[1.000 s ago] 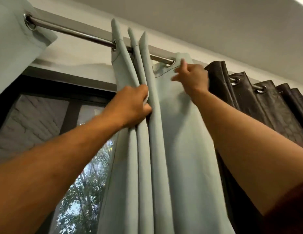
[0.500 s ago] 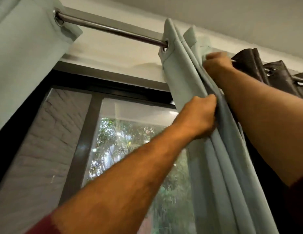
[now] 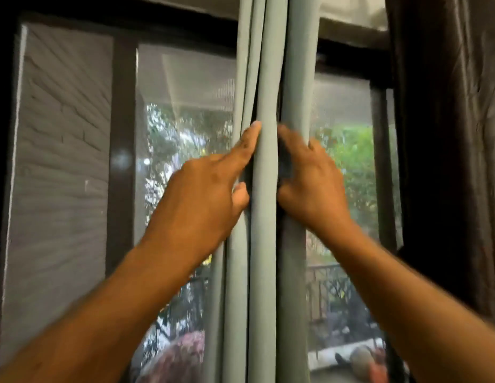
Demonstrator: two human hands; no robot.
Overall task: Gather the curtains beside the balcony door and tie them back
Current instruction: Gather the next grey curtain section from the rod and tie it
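**Both hands on the gathered curtain**

Right now the pale green curtain (image 3: 264,244) hangs in a tight bundle of vertical folds down the middle of the view, in front of the balcony door (image 3: 122,161), and it sits directly between your two hands.

Your left hand (image 3: 210,189) lies against the left side of the bundle. Its index finger is stretched straight and points up along a fold, with the tip touching the cloth; the thumb is bent in against the same fold lower down. The other fingers are hidden behind the fabric, so you cannot tell whether they curl round it.

Your right hand (image 3: 310,181) presses on the right side at about the same height. Its fingers reach forward into the dark gap between two folds and seem to hook round the edge of one, though motion blur leaves the grip unclear.

Just right of the bundle, glass shows green foliage and a balcony railing (image 3: 334,294). Farther right, a dark brown curtain (image 3: 448,134) hangs well apart from your hands. Left of the door frame, a grey brick wall (image 3: 61,161) shows through the pane. No writing or label is readable anywhere.
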